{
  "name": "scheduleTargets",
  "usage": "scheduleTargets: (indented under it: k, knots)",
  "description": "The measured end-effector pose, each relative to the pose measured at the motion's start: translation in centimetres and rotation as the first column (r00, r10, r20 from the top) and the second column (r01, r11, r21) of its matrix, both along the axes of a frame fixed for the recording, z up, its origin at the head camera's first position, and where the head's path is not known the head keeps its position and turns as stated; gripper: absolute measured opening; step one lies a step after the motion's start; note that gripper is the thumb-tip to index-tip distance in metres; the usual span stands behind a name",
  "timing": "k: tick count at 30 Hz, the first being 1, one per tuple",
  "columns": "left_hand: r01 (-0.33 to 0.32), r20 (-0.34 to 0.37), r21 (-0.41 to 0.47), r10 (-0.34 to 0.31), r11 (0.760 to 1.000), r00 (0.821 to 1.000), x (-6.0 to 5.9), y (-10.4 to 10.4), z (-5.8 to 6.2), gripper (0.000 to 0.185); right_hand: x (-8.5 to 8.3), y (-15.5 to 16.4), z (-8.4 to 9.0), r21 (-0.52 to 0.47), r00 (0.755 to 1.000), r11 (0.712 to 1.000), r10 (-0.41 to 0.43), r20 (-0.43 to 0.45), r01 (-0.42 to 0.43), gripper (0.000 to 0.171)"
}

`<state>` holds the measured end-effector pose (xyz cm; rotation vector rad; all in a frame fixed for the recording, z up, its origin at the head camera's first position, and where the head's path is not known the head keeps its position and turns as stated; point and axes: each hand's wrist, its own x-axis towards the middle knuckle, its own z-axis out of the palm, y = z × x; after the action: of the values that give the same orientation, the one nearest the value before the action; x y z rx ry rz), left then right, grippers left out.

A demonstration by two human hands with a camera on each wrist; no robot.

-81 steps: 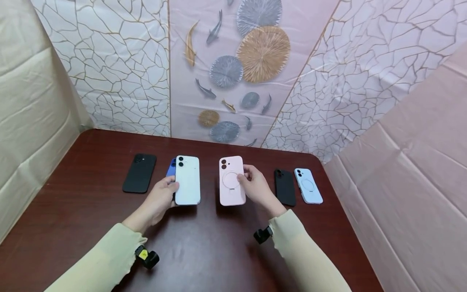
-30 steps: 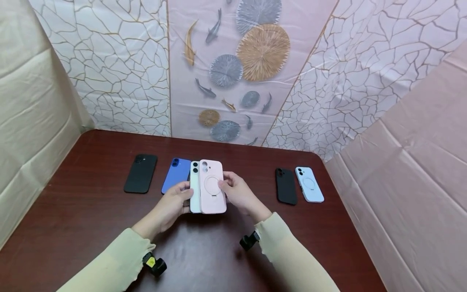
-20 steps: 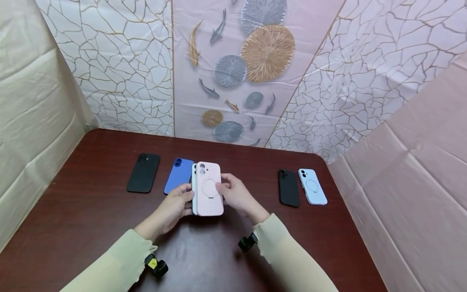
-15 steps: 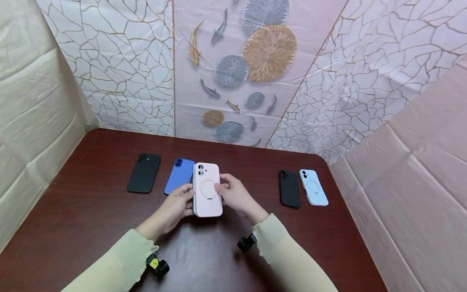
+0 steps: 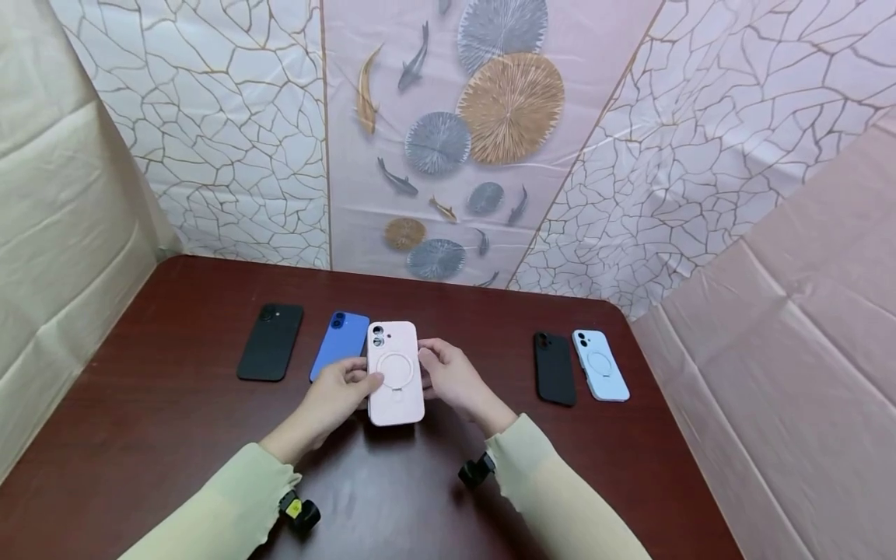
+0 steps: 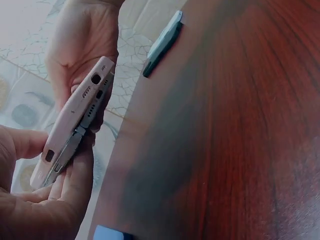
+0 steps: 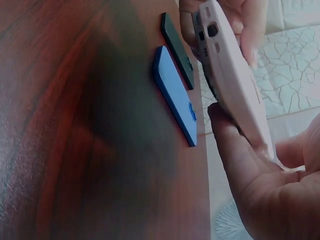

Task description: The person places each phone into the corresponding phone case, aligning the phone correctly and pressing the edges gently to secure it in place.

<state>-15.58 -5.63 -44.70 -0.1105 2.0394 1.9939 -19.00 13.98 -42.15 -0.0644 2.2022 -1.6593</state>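
Note:
A pink phone case with a ring on its back lies over a pale phone, whose lenses show through the case's camera opening. From the left wrist, the phone's bottom edge with its port sits partly outside the case, and a gap runs between them. My left hand pinches both at the left side, thumb on the case's back, fingers underneath. On the opposite side my right hand grips the case's edge, thumb along the side and fingers behind. The phone's screen is hidden.
Left of the hands, a blue phone and a black phone lie on the dark red wooden table. Over to the right are a black phone case and a light blue one. Patterned cloth hangs behind the table.
The pink case and pale phone came together from apart, the case sliding left over the phone. My left thumb has shifted onto the case's back; my right thumb has moved to its edge.

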Motion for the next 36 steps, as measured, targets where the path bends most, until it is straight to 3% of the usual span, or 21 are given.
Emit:
scheduleTargets:
  k: [18,28,36]
  knots:
    - [-0.004,-0.071,-0.018,0.003,1.000,0.997,0.1,0.3,0.1,0.044,-0.3,0.8,0.2,-0.048,0.999,0.998,-0.044,0.010,0.045,0.024]
    - [-0.022,-0.048,-0.027,0.020,0.999,0.999,0.0,0.3,-0.2,0.040,-0.3,1.2,0.3,-0.106,0.999,0.994,-0.022,0.032,0.025,0.025]
    - [0.050,-0.111,-0.058,-0.056,0.997,0.992,0.4,0.5,-0.3,0.040,-0.6,1.4,0.4,-0.117,0.997,0.990,-0.079,0.014,0.080,0.027]
